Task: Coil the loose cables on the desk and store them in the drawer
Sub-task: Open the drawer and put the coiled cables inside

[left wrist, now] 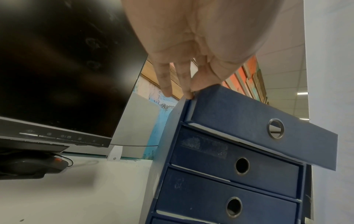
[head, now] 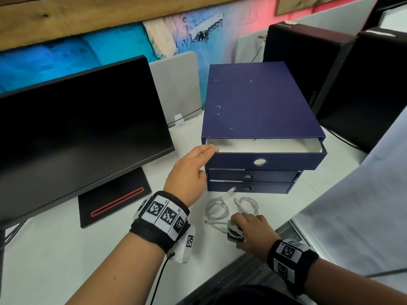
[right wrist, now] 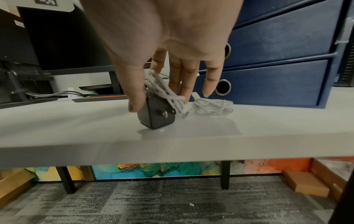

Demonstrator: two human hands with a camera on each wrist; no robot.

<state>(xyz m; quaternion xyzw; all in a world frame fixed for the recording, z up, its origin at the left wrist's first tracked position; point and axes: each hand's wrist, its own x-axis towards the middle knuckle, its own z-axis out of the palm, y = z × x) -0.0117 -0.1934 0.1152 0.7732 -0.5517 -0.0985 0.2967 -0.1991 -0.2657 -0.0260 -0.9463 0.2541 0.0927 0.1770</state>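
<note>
A blue drawer unit [head: 257, 100] stands on the white desk [head: 55, 260]. Its top drawer [head: 259, 161] [left wrist: 249, 121] is pulled partly out, showing a white inside. My left hand [head: 207, 159] [left wrist: 182, 89] rests with straight fingers on the drawer's front left corner. Near the desk's front edge, my right hand [head: 237, 227] [right wrist: 159, 97] pinches a black charger [head: 234, 235] [right wrist: 156, 115] with white cable wound round it, standing on the desk. Two coiled white cables [head: 217, 209] [head: 247, 205] [right wrist: 212, 107] lie in front of the unit.
A black monitor [head: 77, 128] on a stand fills the left of the desk. Black computer towers [head: 352, 84] stand behind and to the right of the drawer unit. A white partition [head: 363, 205] closes the right side. The two lower drawers [head: 251, 177] are closed.
</note>
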